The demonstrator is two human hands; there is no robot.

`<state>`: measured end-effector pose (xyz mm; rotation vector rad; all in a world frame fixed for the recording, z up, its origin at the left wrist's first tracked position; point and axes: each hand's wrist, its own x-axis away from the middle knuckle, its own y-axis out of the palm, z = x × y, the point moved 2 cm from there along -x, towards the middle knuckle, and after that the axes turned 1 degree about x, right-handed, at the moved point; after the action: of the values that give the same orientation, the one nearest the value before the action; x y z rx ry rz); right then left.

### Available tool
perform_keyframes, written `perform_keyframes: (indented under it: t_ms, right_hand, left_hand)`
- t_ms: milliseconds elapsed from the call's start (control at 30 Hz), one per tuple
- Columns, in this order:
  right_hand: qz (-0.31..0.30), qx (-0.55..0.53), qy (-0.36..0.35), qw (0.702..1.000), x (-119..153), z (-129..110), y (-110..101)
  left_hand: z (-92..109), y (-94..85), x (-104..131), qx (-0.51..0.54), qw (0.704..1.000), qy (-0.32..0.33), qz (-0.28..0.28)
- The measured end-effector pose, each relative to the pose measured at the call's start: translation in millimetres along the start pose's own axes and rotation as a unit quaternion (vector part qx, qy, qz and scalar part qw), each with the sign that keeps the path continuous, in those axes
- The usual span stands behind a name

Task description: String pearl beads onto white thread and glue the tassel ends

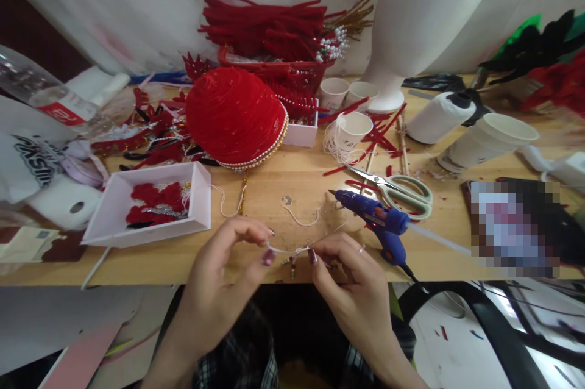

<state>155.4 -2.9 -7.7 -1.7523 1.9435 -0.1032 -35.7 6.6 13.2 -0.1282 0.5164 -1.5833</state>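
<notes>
Near the table's front edge, a thin white string (pixel 284 250) runs between both hands. My left hand (pixel 228 276) pinches its left end between thumb and forefinger. My right hand (pixel 350 273), with a ring on one finger, is closed on the string beside a small knot or loop. Below it hangs a small beaded piece in red, white and green (pixel 292 264), partly hidden by my right fingers. Another loose white string (pixel 301 218) lies on the wood behind the hands. Just right of my right hand is a blue glue gun (pixel 377 218).
A red dome-shaped cap (pixel 235 117) with bead trim stands behind the hands. At left is a white box (pixel 201 200) with red pieces. Scissors (pixel 406 191), paper cups (pixel 354 130), a thread spool (pixel 441 117) and a phone (pixel 514 227) lie right.
</notes>
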Motion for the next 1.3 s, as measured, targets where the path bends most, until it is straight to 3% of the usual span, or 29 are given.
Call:
perform_keyframes:
  t_ms: [133, 233, 300, 433, 633, 900, 1067, 1300]
  right_hand:
    - [-0.003, -0.006, -0.001, 1.000, 0.6, 0.0, -0.6]
    - [0.003, -0.006, -0.002, 1.000, 0.9, 0.5, -2.0]
    - [0.006, -0.006, -0.003, 1.000, 1.0, 0.8, -2.2]
    - [-0.021, -0.024, 0.009, 0.999, 2.1, 3.4, 0.2]
    - [-0.074, -0.044, 0.005, 0.996, 3.9, 8.2, 3.4]
    - [-0.100, -0.024, 0.022, 0.994, 2.2, 10.7, 6.8]
    - [-0.106, -0.021, 0.020, 0.994, 1.2, 11.2, 7.4]
    - [-0.098, -0.024, 0.028, 0.994, 3.9, 12.4, 5.1]
  left_hand:
    - [2.5, 27.4, -2.1, -0.114, 0.991, 0.050, -0.048]
    - [3.2, 30.5, -5.6, -0.137, 0.984, 0.094, -0.066]
    - [1.1, 27.4, -6.9, -0.116, 0.988, 0.070, -0.080]
    - [-9.0, 23.0, -4.7, -0.017, 0.996, -0.066, -0.065]
    - [-19.8, 29.8, 1.3, 0.126, 0.971, -0.204, -0.026]
    - [-21.7, 37.1, 0.0, 0.175, 0.960, -0.217, -0.028]
    - [-24.4, 41.2, 3.2, 0.136, 0.969, -0.206, -0.025]
    - [-31.1, 38.0, 2.2, 0.100, 0.978, -0.183, 0.026]
